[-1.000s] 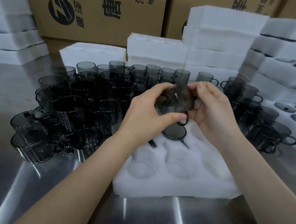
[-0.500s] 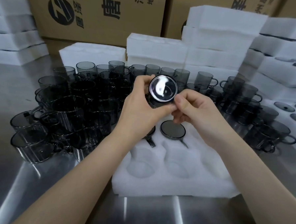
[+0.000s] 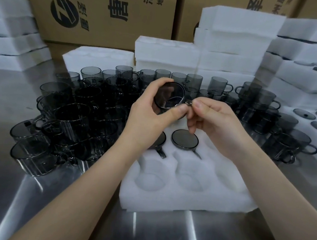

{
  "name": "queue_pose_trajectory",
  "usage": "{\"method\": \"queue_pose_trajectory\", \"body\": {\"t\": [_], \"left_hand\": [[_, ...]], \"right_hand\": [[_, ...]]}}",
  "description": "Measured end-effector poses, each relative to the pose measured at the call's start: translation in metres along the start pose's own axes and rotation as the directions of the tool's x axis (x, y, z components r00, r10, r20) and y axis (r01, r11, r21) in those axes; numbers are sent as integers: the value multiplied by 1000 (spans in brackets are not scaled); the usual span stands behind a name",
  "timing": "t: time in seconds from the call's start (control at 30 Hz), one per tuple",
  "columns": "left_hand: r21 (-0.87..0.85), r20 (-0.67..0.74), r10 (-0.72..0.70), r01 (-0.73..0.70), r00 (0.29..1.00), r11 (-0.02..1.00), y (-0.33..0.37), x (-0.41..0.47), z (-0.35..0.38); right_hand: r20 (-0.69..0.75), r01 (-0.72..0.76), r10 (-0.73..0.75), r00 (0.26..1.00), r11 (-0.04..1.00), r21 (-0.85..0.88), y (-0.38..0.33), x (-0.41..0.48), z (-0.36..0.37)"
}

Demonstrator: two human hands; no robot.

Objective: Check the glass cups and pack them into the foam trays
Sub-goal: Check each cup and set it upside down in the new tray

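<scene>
Where the steel bench [image 3: 39, 196] meets its far left corner, stacks of white foam [image 3: 14, 44] stand against brown cardboard boxes [image 3: 104, 25] with black print. A crowded group of dark glass cups [image 3: 71, 119] covers the left part of the bench, some upright and some tipped on their sides, touching one another.

Above the middle of the bench, the left hand [image 3: 146, 119] grasps one cup [image 3: 171, 96] in the air, fingers curled over its top edge and thumb under it. This cup lies on its side with one round end towards the camera; which end cannot be told. The right hand [image 3: 214, 122] touches the cup from the right, its thumb and forefinger pinching the small handle [image 3: 189, 103], the other fingers curled below.

Under both hands, near the front edge, lies a foam tray [image 3: 177, 199] with round pockets. In its far row sit two packed cups, bottom up with handles pointing to the front edge: one [image 3: 160, 140] partly hidden by the left wrist, the other [image 3: 184, 139] just beside it in the middle pocket.

Behind, along the back edge, more foam blocks [image 3: 231, 41] are stacked high. Right of the tray a second group of cups [image 3: 285, 139] stands on the bench, and at the right edge dark round lids [image 3: 303, 113] rest in foam.
</scene>
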State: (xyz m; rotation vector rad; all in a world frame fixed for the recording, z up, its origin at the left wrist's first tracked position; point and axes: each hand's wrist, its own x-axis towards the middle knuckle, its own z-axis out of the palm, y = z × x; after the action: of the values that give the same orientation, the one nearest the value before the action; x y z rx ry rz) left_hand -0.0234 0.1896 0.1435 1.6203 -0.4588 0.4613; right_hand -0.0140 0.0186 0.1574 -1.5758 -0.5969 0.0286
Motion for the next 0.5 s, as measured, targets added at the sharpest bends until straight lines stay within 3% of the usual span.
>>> {"method": "queue_pose_trajectory", "body": {"t": [0.33,0.5], "left_hand": [[-174,-29,-138,130,990,976,1,-1,-4],[-190,5,-157,155,988,970,2,0,-4]], "right_hand": [[133,37,-46,990,997,68,-4,-4,0],[69,118,-116,991,993,-27,-1,-4,1]]}}
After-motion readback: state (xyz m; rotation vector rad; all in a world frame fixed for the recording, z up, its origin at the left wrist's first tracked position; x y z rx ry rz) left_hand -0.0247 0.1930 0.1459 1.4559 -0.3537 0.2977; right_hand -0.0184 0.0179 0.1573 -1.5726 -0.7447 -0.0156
